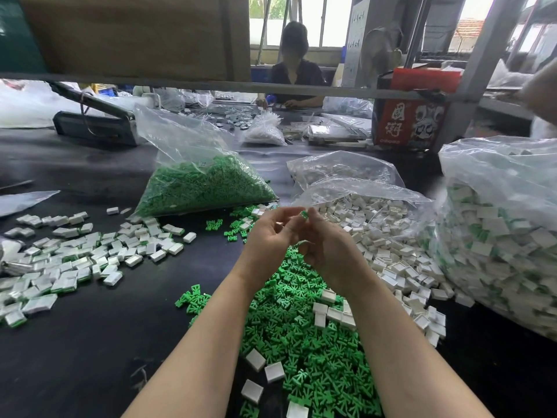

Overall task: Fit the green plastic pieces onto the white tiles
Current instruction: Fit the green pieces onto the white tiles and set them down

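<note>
Both my hands are raised together above a heap of loose green plastic pieces on the black table. My right hand pinches a small green piece at its fingertips. My left hand is curled beside it with its fingertips close to that piece; whether it holds a tile is hidden. Loose white tiles spill from an open bag on the right. Tiles with green fitted on them lie spread on the left.
A clear bag of green pieces stands behind my hands. A large bag of fitted tiles fills the right side. A red carton and a person working sit at the far end. A metal shelf bar crosses overhead.
</note>
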Demonstrator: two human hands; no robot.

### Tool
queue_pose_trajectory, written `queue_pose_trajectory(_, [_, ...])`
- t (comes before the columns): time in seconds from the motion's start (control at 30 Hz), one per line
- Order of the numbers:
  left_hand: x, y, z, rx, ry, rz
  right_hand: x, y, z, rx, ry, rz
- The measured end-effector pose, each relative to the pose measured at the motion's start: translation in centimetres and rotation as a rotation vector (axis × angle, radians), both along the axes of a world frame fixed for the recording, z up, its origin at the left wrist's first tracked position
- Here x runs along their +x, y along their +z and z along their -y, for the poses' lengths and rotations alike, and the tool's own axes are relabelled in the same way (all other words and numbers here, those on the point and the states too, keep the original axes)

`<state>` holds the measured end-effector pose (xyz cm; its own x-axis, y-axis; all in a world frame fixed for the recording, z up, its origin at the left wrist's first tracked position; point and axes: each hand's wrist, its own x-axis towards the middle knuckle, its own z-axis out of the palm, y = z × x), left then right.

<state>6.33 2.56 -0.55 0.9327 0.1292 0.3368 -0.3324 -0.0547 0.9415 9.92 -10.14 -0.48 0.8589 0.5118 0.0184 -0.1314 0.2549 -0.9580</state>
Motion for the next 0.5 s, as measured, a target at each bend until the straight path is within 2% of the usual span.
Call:
queue_pose_trajectory(0.07, [0.1, 0.1, 0.1, -0.049, 0.063, -0.016, 0.0, 0.0, 0.1, 0.007, 0.001, 0.011])
queue_pose_trajectory(0.5, [-0.3, 1.3, 0.9, -0.236, 0.131, -0.060, 0.0, -0.1, 0.1, -0.044, 0.074, 0.053])
